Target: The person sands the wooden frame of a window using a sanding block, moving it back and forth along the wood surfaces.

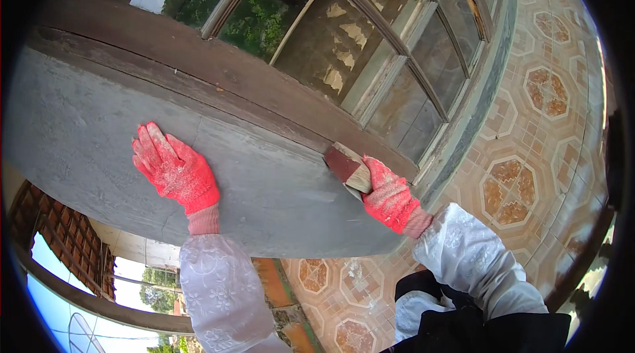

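My left hand (176, 169), in a dusty red knit glove, lies flat with fingers stretched on the smooth grey surface (264, 204) beside the window. In a matching glove, my right hand (387, 195) grips a sanding block (349, 166). The block looks like wood with a reddish-brown sheet around it. It rests at the edge where the grey surface meets the brown wooden window frame (264, 105). White dust covers both gloves. The block hides my right fingertips in part.
A window with wooden glazing bars (370, 12) and reflecting panes runs along the top. Patterned floor tiles (509, 191) spread at the right and below. At the lower left show a tiled roof (76, 237), sky and trees. White patterned sleeves (221, 287) cover my forearms.
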Motion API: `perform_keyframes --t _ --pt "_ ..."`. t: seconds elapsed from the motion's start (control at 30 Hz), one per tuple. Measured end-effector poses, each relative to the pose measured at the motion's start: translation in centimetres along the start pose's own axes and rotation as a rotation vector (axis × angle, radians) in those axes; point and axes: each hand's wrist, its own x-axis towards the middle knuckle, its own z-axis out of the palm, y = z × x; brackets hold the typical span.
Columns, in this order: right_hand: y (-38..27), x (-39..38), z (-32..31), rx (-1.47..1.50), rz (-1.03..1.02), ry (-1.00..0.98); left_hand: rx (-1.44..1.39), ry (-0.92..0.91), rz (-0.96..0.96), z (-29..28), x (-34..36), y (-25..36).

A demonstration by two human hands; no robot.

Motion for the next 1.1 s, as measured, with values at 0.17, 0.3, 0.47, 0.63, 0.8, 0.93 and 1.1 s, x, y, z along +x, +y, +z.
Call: perform_keyframes --t 0.17,0.3,0.47,0.63,0.8,0.93,1.1 --pt "-2.9 1.2 0.3 -0.031 -0.088 0.013 0.018 -0.025 -0.009 0.5 -1.0 -0.3" --pt "-9.9 4.3 0.3 0.014 -0.413 0.192 -0.004 -0.017 -0.006 0.3 -0.4 0.1" --pt "1.1 -0.1 0.5 -0.065 0.003 -0.019 0.022 -0.014 -0.002 0.5 -0.4 -0.1" --pt "0.2 -0.4 0.6 -0.084 -0.033 -0.038 0.074 -0.024 0.018 0.5 -1.1 -0.8" --pt "-7.2 3.2 0.6 0.036 -0.373 0.170 0.024 -0.021 0.009 0.7 -0.6 0.0" --pt "2.6 -0.3 1.3 -0.016 -0.095 0.055 0.070 -0.002 0.017 0.5 -0.1 -0.3" --pt "-0.4 0.1 0.9 -0.073 -0.014 -0.041 0.088 -0.039 0.007 0.6 -1.5 -1.1"
